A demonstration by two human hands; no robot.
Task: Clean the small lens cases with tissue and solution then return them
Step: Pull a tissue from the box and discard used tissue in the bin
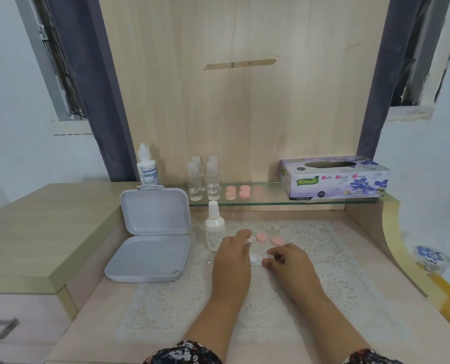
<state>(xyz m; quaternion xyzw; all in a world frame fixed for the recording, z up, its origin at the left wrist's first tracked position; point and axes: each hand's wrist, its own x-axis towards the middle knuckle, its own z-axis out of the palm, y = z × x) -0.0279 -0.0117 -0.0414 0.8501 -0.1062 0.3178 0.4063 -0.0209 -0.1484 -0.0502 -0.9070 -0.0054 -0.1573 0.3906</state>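
A white lens case (pixel 256 260) lies on the lace mat (pixel 323 258) between my hands. My right hand (pixel 290 262) pinches its right end with curled fingers. My left hand (pixel 231 258) reaches forward and its fingertips pinch a small white piece (pixel 249 240); I cannot tell what that piece is. Two pink caps (pixel 261 237) (pixel 277 241) lie on the mat just beyond my hands. A white solution bottle (pixel 214 227) stands upright to the left of my left hand. The tissue box (pixel 334 178) sits on the glass shelf (pixel 266 202) at the back right.
An open grey storage box (pixel 150 243) lies at the left of the mat. On the glass shelf stand several small clear bottles (pixel 204 179) and several pink caps (pixel 237 191). A larger solution bottle (pixel 147 166) stands behind the box. A raised cabinet top (pixel 35 227) borders the left.
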